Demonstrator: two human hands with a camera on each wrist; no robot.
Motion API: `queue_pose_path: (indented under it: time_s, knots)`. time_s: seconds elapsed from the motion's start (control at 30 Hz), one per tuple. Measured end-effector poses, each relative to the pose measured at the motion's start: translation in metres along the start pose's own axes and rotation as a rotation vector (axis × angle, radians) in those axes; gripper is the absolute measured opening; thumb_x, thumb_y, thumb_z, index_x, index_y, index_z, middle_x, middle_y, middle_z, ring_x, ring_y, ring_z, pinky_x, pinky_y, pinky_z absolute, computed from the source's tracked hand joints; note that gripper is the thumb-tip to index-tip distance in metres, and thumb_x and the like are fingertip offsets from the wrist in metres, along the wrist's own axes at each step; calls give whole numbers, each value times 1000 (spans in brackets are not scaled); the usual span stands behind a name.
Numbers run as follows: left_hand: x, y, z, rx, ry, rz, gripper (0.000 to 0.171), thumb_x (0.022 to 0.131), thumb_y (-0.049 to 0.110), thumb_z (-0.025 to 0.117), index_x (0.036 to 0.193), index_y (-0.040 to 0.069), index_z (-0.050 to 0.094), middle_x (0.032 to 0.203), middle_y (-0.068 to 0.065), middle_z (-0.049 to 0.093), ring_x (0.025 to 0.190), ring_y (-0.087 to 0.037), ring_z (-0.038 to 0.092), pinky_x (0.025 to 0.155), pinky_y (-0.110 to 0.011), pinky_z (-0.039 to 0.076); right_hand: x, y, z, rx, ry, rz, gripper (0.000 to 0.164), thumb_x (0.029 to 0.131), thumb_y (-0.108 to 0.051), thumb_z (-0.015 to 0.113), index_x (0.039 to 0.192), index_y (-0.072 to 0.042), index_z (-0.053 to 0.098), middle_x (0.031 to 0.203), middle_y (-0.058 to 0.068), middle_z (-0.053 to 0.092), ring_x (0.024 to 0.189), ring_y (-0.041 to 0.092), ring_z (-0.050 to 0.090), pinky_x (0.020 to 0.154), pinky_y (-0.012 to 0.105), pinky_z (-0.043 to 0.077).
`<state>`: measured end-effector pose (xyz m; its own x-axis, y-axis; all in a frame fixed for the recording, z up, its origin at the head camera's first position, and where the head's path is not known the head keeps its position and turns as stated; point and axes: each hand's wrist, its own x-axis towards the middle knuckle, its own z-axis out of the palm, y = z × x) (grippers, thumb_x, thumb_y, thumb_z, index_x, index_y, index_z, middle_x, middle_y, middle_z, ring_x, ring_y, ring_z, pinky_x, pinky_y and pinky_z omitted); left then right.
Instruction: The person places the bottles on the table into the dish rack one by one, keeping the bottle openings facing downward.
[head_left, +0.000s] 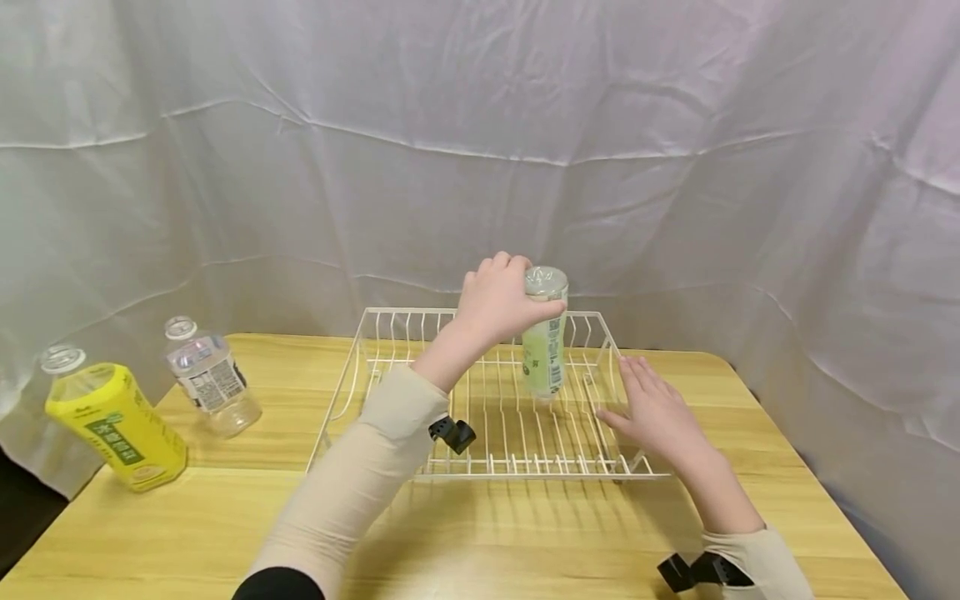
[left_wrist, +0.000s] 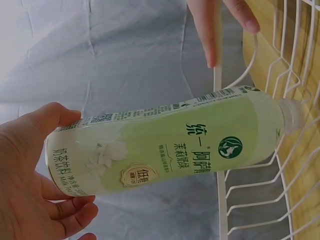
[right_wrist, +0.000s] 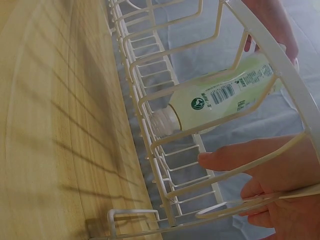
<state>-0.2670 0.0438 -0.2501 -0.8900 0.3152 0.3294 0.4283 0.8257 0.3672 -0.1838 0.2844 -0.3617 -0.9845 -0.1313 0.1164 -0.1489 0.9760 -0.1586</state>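
My left hand (head_left: 501, 302) grips a pale green milk tea bottle (left_wrist: 170, 140) round its base, thumb on one side and fingers on the other. The bottle is upside down, its clear neck (right_wrist: 165, 122) pointing down among the wires of a white wire dish rack (head_left: 487, 477). Green lettering and a round dark logo show on its label in the left wrist view. At the rack's right side, my right hand (head_left: 660, 417) rests by the top rail with fingers extended and the thumb (right_wrist: 215, 159) spread inward over the wires.
On the left of the wooden table (head_left: 555, 542) stand a yellow-labelled bottle (head_left: 120, 429) and a clear bottle (head_left: 213, 379), both without caps. Grey curtains (head_left: 420, 217) hang behind the table and along its sides.
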Motion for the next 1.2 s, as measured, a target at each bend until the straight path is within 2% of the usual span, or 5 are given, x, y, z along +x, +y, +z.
queue_pose_path:
  time_s: [0.23, 0.43, 0.7, 0.9, 1.2]
  knots:
    - [0, 1, 4, 17, -37, -12, 72, 77, 65, 62, 126, 13, 57, 117, 0, 57, 107, -19, 49, 93, -42, 42, -2, -3, 1, 5, 7, 5, 90, 93, -45, 60, 151, 9, 17, 156, 31, 18, 146, 48, 16, 116, 64, 17]
    - [11, -3, 15, -78, -33, -54, 74, 80, 63, 61, 133, 12, 54, 120, -2, 56, 108, -20, 49, 96, -43, 41, -2, -2, -2, -1, 9, 5, 90, 93, -45, 60, 151, 9, 17, 156, 31, 18, 146, 48, 15, 116, 64, 17]
    - [33, -6, 45, -147, 43, -104, 79, 81, 68, 60, 136, 13, 52, 125, -5, 58, 113, -24, 52, 99, -44, 42, -4, -2, -2, -2, 14, 3, 91, 93, -45, 61, 151, 9, 17, 156, 32, 19, 146, 48, 16, 116, 64, 17]
    - [41, -7, 68, -194, 89, -148, 85, 79, 66, 65, 143, 15, 44, 128, -5, 57, 115, -24, 50, 100, -43, 42, -5, -3, 0, 2, 9, 8, 91, 92, -46, 60, 151, 9, 17, 157, 31, 18, 146, 48, 15, 117, 63, 16]
    - [50, -22, 92, -282, 63, -238, 91, 77, 61, 71, 147, 15, 36, 129, -5, 55, 117, -25, 48, 100, -45, 43, -5, -5, 1, -4, 23, 3, 89, 93, -44, 61, 150, 10, 20, 156, 31, 20, 146, 48, 16, 116, 64, 17]
